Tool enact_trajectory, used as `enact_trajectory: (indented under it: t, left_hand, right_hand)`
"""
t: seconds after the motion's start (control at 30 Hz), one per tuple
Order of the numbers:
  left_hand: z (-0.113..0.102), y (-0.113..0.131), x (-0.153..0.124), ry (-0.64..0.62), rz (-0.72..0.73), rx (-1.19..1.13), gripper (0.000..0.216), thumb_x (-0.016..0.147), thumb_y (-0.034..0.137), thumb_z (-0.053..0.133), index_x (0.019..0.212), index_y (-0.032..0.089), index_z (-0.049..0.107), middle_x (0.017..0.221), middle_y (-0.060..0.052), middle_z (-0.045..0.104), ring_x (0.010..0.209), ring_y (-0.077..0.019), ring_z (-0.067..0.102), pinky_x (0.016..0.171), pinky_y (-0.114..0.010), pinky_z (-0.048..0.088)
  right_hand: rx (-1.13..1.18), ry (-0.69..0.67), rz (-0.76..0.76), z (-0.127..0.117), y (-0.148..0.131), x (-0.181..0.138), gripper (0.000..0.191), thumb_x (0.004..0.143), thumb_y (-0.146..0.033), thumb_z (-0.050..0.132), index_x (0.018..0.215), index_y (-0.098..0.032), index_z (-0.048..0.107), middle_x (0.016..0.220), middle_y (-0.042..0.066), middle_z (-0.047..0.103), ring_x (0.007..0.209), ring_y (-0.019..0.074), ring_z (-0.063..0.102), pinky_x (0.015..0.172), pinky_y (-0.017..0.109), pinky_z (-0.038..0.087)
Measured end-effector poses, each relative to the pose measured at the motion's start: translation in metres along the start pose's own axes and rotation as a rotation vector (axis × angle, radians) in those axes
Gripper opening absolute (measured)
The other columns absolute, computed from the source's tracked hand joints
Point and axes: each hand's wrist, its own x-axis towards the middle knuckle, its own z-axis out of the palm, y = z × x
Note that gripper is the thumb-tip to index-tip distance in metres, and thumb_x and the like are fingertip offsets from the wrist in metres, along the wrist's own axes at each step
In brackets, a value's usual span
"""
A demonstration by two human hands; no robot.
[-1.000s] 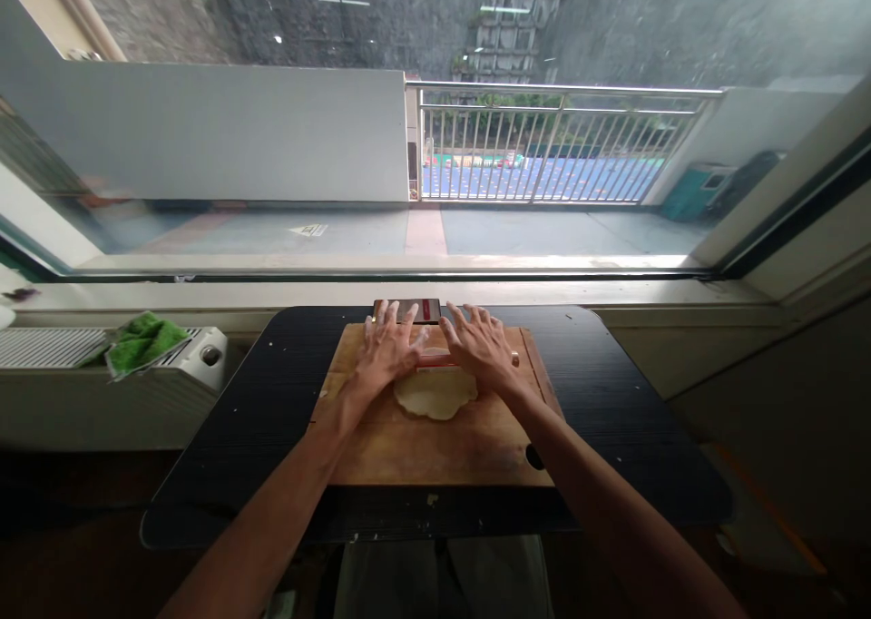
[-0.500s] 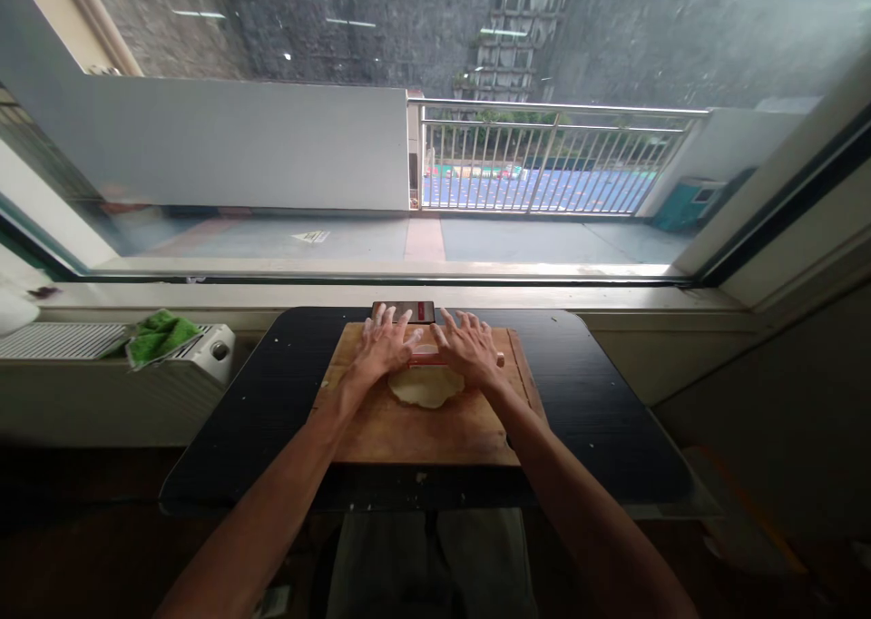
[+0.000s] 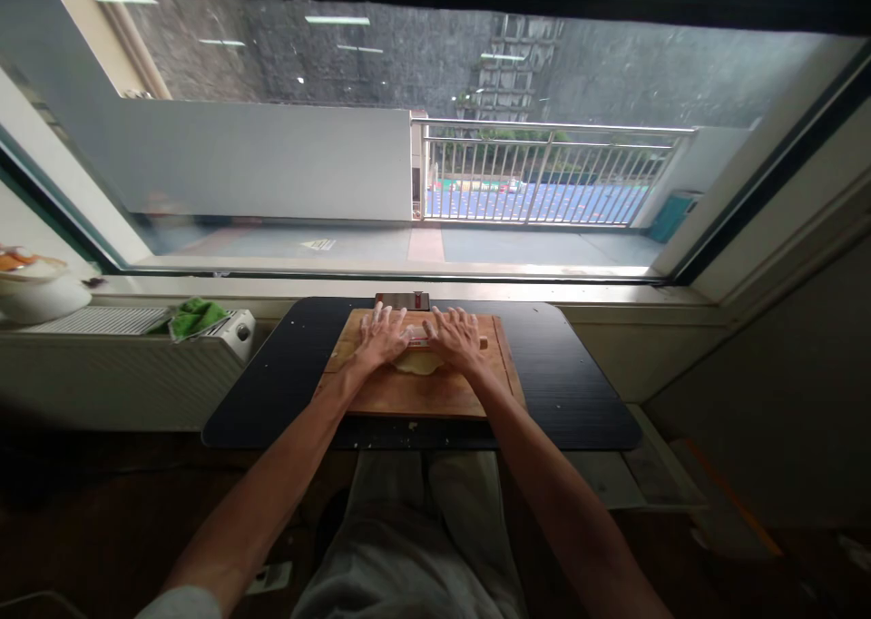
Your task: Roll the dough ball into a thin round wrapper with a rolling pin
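A wooden rolling pin (image 3: 483,342) lies crosswise on a wooden cutting board (image 3: 408,401), with its right end showing past my right hand (image 3: 457,336). My left hand (image 3: 382,336) rests on the pin's left part, covering that end. Both hands are open, palms down, their fingers stretched forward and dusted white, the thumbs pointing in toward each other. Just on the near side of the pin, a flat pale sheet of dough (image 3: 418,363) shows between my wrists; its far part is hidden under pin and hands.
The board lies on a black table (image 3: 558,374) with pale crumbs near its front edge. A phone (image 3: 403,301) stands behind the board, by the window sill (image 3: 313,287). On the left are a radiator (image 3: 136,365), a green cloth (image 3: 197,318) and a white bowl (image 3: 44,297).
Both hands and the rolling pin have come nearer over the dough, so less of it shows. The camera view has also shifted, bringing my lap and the bowl further into sight.
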Motion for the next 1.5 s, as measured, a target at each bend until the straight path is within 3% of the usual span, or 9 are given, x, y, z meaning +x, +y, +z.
enact_trajectory:
  t: [0.17, 0.3, 0.4, 0.47, 0.6, 0.73, 1.0, 1.3, 1.5]
  left_hand:
    - [-0.003, -0.001, 0.007, 0.017, -0.006, -0.008, 0.068, 0.113, 0.054, 0.038, 0.172, 0.022, 0.049, 0.181, -0.017, 0.044, 0.174, -0.0377, 0.027, 0.136, -0.065, 0.031]
    - [0.001, -0.003, 0.013, 0.038, 0.026, -0.031, 0.070, 0.113, 0.057, 0.035, 0.174, 0.024, 0.046, 0.180, -0.017, 0.046, 0.174, -0.0365, 0.029, 0.136, -0.064, 0.032]
    - [0.006, -0.005, 0.017, 0.052, 0.035, -0.059, 0.067, 0.114, 0.056, 0.034, 0.172, 0.026, 0.049, 0.178, -0.015, 0.049, 0.173, -0.0352, 0.032, 0.137, -0.062, 0.030]
    - [0.008, -0.005, 0.020, 0.032, 0.030, -0.069, 0.066, 0.114, 0.056, 0.034, 0.171, 0.026, 0.050, 0.178, -0.015, 0.050, 0.172, -0.0356, 0.034, 0.136, -0.061, 0.032]
    - [0.006, -0.001, 0.021, -0.020, 0.002, -0.077, 0.066, 0.115, 0.052, 0.035, 0.173, 0.023, 0.046, 0.178, -0.017, 0.049, 0.170, -0.0385, 0.036, 0.134, -0.064, 0.035]
    - [0.006, 0.001, 0.010, -0.001, -0.005, -0.062, 0.067, 0.115, 0.051, 0.037, 0.175, 0.021, 0.044, 0.180, -0.017, 0.045, 0.173, -0.0387, 0.031, 0.136, -0.067, 0.032]
    - [0.013, -0.001, -0.010, 0.090, 0.044, 0.007, 0.066, 0.114, 0.044, 0.036, 0.176, 0.021, 0.043, 0.181, -0.016, 0.044, 0.173, -0.0373, 0.030, 0.137, -0.063, 0.031]
    - [0.007, -0.003, 0.037, 0.171, 0.041, 0.023, 0.064, 0.110, 0.039, 0.040, 0.169, 0.019, 0.052, 0.173, -0.018, 0.054, 0.165, -0.0354, 0.044, 0.134, -0.057, 0.038]
    - [0.003, -0.008, 0.080, 0.031, -0.023, 0.003, 0.067, 0.112, 0.043, 0.033, 0.172, 0.018, 0.046, 0.184, -0.019, 0.038, 0.175, -0.0355, 0.026, 0.140, -0.061, 0.025]
  right_hand:
    - [0.029, 0.075, -0.009, 0.004, 0.001, 0.010, 0.066, 0.117, -0.054, 0.035, 0.175, -0.023, 0.047, 0.177, 0.016, 0.051, 0.164, 0.0369, 0.044, 0.136, 0.061, 0.026]
    - [0.009, 0.030, -0.092, 0.005, 0.010, 0.015, 0.061, 0.117, -0.049, 0.038, 0.170, -0.023, 0.053, 0.171, 0.017, 0.058, 0.159, 0.0387, 0.050, 0.132, 0.061, 0.034]
    - [-0.044, -0.018, -0.202, 0.002, 0.016, 0.016, 0.053, 0.116, -0.040, 0.045, 0.168, -0.031, 0.056, 0.174, 0.008, 0.056, 0.164, 0.0330, 0.044, 0.136, 0.057, 0.029]
    - [-0.093, -0.015, -0.283, 0.000, 0.020, 0.018, 0.058, 0.118, -0.039, 0.043, 0.174, -0.027, 0.048, 0.179, 0.010, 0.049, 0.170, 0.0330, 0.034, 0.139, 0.059, 0.023]
    - [-0.080, 0.015, -0.216, -0.004, 0.020, 0.021, 0.071, 0.118, -0.053, 0.043, 0.182, -0.025, 0.030, 0.185, 0.011, 0.037, 0.174, 0.0293, 0.026, 0.141, 0.056, 0.017]
    - [0.005, -0.025, -0.072, -0.001, 0.014, 0.015, 0.076, 0.118, -0.065, 0.032, 0.184, -0.028, 0.024, 0.189, 0.008, 0.026, 0.176, 0.0294, 0.020, 0.142, 0.058, 0.013]
    - [-0.020, 0.092, -0.051, 0.006, 0.006, -0.012, 0.071, 0.120, -0.054, 0.028, 0.182, -0.020, 0.030, 0.184, 0.017, 0.038, 0.173, 0.0325, 0.029, 0.141, 0.058, 0.016]
    - [0.039, 0.068, -0.074, 0.002, 0.012, 0.032, 0.069, 0.120, -0.055, 0.025, 0.182, -0.027, 0.029, 0.185, 0.012, 0.038, 0.173, 0.0332, 0.028, 0.139, 0.062, 0.019]
    - [0.075, 0.161, -0.059, -0.010, 0.011, 0.065, 0.065, 0.120, -0.054, 0.022, 0.174, -0.025, 0.045, 0.174, 0.017, 0.054, 0.160, 0.0351, 0.046, 0.133, 0.062, 0.030]
